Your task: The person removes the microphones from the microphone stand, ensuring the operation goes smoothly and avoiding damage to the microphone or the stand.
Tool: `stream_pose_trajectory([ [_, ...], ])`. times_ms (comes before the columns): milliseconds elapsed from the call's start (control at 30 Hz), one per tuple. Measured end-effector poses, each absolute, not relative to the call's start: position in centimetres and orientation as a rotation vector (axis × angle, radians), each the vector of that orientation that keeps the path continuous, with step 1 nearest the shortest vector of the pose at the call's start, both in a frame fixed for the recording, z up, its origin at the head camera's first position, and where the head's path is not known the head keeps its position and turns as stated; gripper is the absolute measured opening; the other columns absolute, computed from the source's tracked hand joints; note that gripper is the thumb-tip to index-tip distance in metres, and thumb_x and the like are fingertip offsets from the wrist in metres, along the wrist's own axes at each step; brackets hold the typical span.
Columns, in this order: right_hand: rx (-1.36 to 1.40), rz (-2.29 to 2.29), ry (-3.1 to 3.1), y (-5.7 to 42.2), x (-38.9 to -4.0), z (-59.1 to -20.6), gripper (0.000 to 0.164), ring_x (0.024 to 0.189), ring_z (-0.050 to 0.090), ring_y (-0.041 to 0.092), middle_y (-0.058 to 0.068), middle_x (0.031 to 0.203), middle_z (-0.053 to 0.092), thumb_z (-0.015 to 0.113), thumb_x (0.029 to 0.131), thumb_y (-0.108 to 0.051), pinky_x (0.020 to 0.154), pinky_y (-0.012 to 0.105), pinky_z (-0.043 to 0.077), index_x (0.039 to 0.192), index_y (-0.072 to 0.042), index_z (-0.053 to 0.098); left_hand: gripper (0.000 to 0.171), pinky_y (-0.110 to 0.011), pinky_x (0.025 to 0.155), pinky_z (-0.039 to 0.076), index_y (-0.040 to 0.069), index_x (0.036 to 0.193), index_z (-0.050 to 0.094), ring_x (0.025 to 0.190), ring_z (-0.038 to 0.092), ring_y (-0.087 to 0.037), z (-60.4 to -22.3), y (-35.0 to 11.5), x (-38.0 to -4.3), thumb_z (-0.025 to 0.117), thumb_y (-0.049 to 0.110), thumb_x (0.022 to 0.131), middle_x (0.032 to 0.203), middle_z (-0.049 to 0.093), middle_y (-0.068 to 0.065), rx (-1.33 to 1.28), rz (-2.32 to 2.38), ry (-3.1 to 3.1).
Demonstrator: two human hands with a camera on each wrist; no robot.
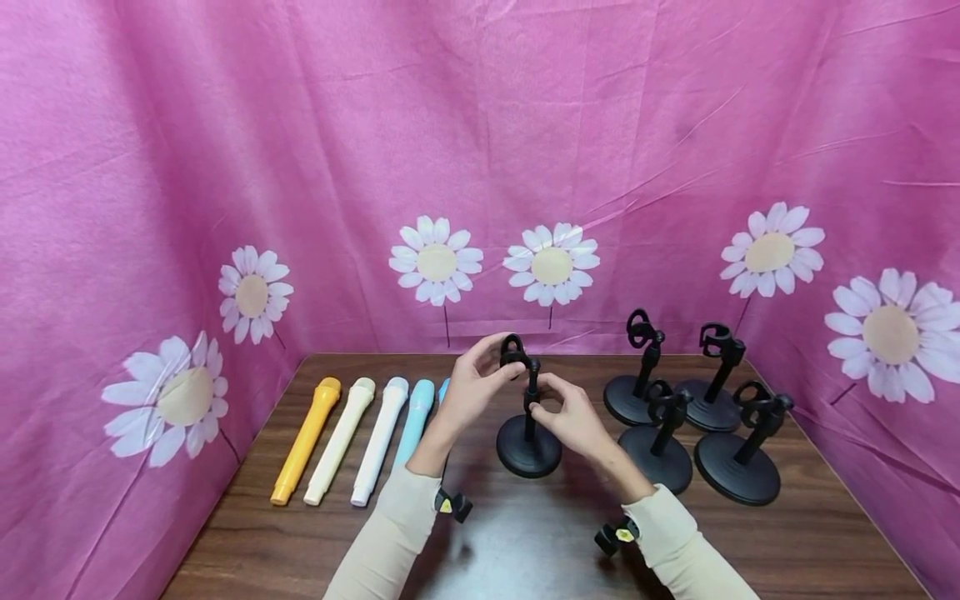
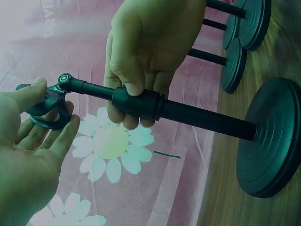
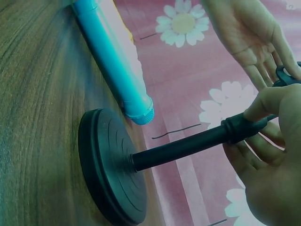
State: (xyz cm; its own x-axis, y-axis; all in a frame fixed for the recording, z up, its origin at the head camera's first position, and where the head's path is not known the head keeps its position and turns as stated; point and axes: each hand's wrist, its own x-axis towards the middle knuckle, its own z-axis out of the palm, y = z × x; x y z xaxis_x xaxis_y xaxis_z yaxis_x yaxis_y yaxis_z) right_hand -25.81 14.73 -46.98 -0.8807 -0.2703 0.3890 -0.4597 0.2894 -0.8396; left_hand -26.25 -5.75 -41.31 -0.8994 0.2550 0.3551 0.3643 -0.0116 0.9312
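Observation:
A black tabletop microphone stand [image 1: 529, 458] stands upright on the table between both hands. My left hand [image 1: 472, 385] holds the clip [image 2: 51, 123] at its top, thumb on one side and fingers on the other. Lower down, my right hand [image 1: 576, 419] pinches the thick collar [image 2: 136, 102] partway up the pole, with the thumb across it. The stand's round base [image 3: 110, 165] rests on the wood. In the right wrist view the clip is mostly hidden behind the right hand.
Left of the stand, several toy-like microphones lie in a row: orange [image 1: 306, 442], cream [image 1: 339, 442], white [image 1: 380, 442] and light blue [image 1: 414, 421], plus a bluer one partly behind the left arm. Several more black stands [image 1: 738, 467] stand at right. A pink flowered curtain [image 1: 480, 150] hangs behind the table.

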Motion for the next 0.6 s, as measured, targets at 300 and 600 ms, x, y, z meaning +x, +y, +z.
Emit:
stream_pose_trajectory([
  [300,0.58,1.492,-2.443,14.69,-25.93,-46.94,0.049,0.112,0.068,0.021,0.005,0.118,0.073,0.091,0.086,-0.014,0.098,0.036,0.058,0.128,-0.01,0.066,0.052,-0.036,0.107,0.057,0.013,0.15,0.06,0.128,0.068,-0.023,-41.36,-5.7,-26.34,0.076,0.015,0.101,0.136,0.071,-0.013,-0.665,-2.07,-2.15],
  [600,0.476,1.437,-2.405,14.44,-25.81,-46.84,0.045,0.084,0.064,0.013,0.004,0.093,0.066,0.097,0.078,-0.018,0.076,0.023,0.056,0.106,-0.011,0.063,0.051,-0.036,0.11,0.055,0.009,0.149,0.06,0.132,0.066,-0.025,-41.17,-5.62,-26.25,0.075,0.012,0.101,0.138,0.069,-0.017,-0.683,-2.093,-2.12],
])
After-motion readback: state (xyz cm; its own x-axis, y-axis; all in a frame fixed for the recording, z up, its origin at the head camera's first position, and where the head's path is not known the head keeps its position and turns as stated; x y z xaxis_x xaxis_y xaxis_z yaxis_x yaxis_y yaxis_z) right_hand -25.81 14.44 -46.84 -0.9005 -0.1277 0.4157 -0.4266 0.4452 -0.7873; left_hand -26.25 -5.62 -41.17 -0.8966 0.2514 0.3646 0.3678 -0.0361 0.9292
